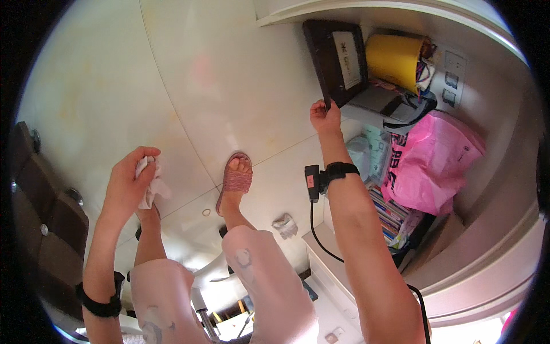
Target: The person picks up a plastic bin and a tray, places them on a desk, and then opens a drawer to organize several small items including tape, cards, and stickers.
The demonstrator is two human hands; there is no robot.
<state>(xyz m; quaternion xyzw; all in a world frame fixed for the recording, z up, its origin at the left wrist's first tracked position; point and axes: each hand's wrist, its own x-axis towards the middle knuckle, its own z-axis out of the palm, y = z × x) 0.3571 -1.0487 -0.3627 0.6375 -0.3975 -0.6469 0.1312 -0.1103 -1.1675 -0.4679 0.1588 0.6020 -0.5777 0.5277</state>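
Observation:
A crumpled white tissue is held in my left hand, above the tiled floor and over my left foot. My right hand grips the lower edge of a dark picture frame, which stands tilted near the wall. Inside the frame is a pale panel that bears writing. Right beside it lies a yellow bin on its side with cords and cloth at its mouth. Below the frame is a grey fabric case with a black strap.
A pink plastic bag rests by the wall, above a row of books. Near them is a pale green package. A crumpled wrapper and a small ring lie on the floor. Dark tufted upholstery stands at left.

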